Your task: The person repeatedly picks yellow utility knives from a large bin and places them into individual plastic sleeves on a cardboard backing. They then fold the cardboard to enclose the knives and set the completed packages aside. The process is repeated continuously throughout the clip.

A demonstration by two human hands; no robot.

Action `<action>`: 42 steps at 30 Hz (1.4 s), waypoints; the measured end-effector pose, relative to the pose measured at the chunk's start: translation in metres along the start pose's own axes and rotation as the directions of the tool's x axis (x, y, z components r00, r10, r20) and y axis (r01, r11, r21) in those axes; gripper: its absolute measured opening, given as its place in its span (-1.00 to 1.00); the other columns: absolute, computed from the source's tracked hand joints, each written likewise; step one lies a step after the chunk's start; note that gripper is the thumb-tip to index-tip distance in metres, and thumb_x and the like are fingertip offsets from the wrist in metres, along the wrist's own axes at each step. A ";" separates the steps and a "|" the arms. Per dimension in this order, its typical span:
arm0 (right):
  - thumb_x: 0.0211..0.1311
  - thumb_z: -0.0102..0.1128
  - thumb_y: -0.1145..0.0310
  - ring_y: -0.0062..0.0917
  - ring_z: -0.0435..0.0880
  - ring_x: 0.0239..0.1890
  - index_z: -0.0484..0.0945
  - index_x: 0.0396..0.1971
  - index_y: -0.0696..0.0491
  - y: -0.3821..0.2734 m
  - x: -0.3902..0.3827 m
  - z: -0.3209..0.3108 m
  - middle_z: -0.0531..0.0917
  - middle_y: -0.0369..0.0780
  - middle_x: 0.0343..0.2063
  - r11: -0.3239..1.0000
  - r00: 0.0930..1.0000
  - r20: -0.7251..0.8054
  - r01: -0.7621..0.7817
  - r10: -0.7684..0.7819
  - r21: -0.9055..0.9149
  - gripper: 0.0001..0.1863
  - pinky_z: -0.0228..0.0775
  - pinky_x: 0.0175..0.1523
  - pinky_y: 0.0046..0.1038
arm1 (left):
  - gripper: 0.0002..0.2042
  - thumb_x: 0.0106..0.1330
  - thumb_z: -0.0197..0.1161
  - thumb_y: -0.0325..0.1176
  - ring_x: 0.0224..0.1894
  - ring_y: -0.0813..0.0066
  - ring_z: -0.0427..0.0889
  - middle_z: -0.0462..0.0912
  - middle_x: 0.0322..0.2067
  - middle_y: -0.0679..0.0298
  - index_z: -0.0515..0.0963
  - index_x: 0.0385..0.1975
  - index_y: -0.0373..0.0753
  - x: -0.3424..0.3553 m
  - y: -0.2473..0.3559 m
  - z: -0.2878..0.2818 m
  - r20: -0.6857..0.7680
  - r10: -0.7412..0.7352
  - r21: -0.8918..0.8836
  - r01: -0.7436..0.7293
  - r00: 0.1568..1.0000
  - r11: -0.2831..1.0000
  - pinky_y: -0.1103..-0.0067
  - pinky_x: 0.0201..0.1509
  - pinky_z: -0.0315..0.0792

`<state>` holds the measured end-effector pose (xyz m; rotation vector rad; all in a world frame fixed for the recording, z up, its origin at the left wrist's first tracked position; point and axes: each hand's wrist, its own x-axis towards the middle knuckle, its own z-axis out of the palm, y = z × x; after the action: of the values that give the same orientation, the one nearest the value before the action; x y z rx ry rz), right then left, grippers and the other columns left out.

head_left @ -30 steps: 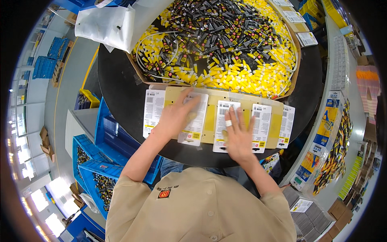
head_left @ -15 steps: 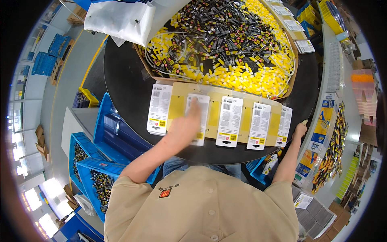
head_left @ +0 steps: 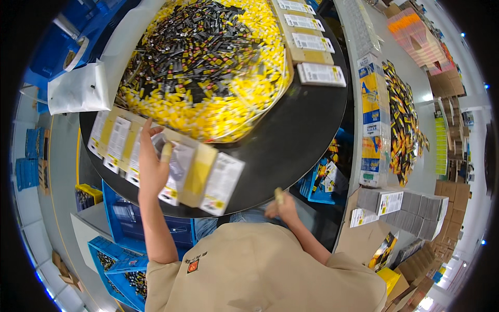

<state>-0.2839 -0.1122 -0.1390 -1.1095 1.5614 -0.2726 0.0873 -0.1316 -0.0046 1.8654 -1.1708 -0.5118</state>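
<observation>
My left hand (head_left: 154, 165) is over a row of white printed cards on a yellow board (head_left: 193, 179), its thumb apart from the fingers. A pale finger cover is on that thumb. Beside the thumb, a clear plastic piece (head_left: 179, 158) lies over one card; whether I touch it I cannot tell. Another white card (head_left: 222, 183) lies at the board's right end. Near the front rim of the round black table (head_left: 260, 164), my right hand (head_left: 283, 207) is slightly blurred, thumb raised and fingers apart, with nothing visible in it.
A shallow box (head_left: 289, 78) behind the board holds heaped yellow and black tubes. More cards on a second board (head_left: 306, 56) line its right side. A white bag (head_left: 79, 89) hangs at the left. Blue bins (head_left: 318, 182) stand below the table edge; stacked cards (head_left: 416, 210) are farther right.
The view has swung to the right, so the table appears farther left. My left hand has moved to a card farther along the row. My right hand has left the table's right rim.
</observation>
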 end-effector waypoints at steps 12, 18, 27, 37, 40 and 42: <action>0.43 -0.03 0.13 -0.08 0.39 0.21 0.26 0.26 0.26 -0.080 0.173 -0.128 0.42 0.09 0.18 0.884 0.475 -0.747 0.289 -0.465 -0.367 -0.41 0.17 0.29 -0.24 | -0.75 0.31 0.06 -0.59 -0.15 0.39 0.72 0.63 -0.07 -0.11 0.46 -0.03 -0.33 -0.090 0.019 0.093 0.467 -0.140 -0.336 0.322 0.873 0.885 0.51 -0.05 0.55; 0.45 -0.07 0.01 -0.12 0.53 0.06 0.27 0.25 0.31 -0.041 0.176 -0.100 0.47 0.08 0.15 0.897 0.733 -0.679 0.323 -0.035 0.302 -0.34 0.41 0.11 -0.31 | -0.74 0.14 0.28 -0.50 -0.24 -0.12 0.66 0.66 -0.34 0.00 0.45 -0.17 -0.28 -0.098 0.003 0.066 0.097 -0.206 -0.142 0.219 0.974 0.965 0.34 -0.07 0.52; 0.48 -0.18 0.12 0.05 0.15 0.37 0.01 0.31 0.45 0.025 0.065 0.022 0.11 0.26 0.34 0.944 0.690 -0.666 0.323 -0.284 -0.068 -0.30 -0.05 0.43 -0.28 | -0.81 0.26 0.09 -0.50 -0.46 0.48 0.71 0.67 -0.55 0.19 0.52 -0.16 -0.34 -0.068 -0.063 -0.024 -0.158 -0.443 -0.002 0.449 0.882 0.894 0.52 -0.32 0.55; 0.30 -0.05 0.34 -0.13 0.15 0.43 0.43 0.23 -0.02 -0.118 0.042 -0.018 0.39 -0.15 0.30 0.206 0.338 0.222 0.861 -0.915 -0.464 -0.52 -0.46 0.48 0.05 | -0.70 0.17 0.26 -0.36 -0.45 0.21 0.63 0.61 -0.40 0.01 0.54 -0.08 -0.22 -0.076 -0.033 -0.031 -0.458 -0.134 -0.079 0.110 0.879 0.991 0.43 -0.33 0.49; 0.19 0.07 0.45 -0.10 0.20 0.40 0.43 0.20 0.07 -0.124 0.031 0.031 0.38 -0.11 0.29 -0.191 0.251 0.538 0.749 -0.804 -0.635 -0.49 -0.36 0.48 0.03 | -0.61 0.25 0.21 -0.38 -0.46 0.15 0.64 0.62 -0.37 0.00 0.43 0.10 -0.16 -0.090 0.007 -0.008 -0.179 -0.236 -0.222 0.194 0.955 0.956 0.40 -0.34 0.49; 0.17 0.09 0.47 -0.11 0.22 0.39 0.42 0.20 0.11 -0.138 0.027 0.051 0.35 -0.08 0.31 -0.104 0.216 0.477 0.823 -0.852 -0.559 -0.48 -0.24 0.46 0.01 | -0.58 0.29 0.16 -0.38 -0.35 0.06 0.67 0.64 -0.30 -0.01 0.36 0.17 -0.15 -0.099 0.026 0.003 -0.085 -0.170 -0.314 0.135 0.982 0.940 0.37 -0.26 0.52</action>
<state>-0.1690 -0.1854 -0.0781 -2.8193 0.6070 -0.5165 0.0249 -0.0515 0.0059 1.6971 -0.8241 -0.6303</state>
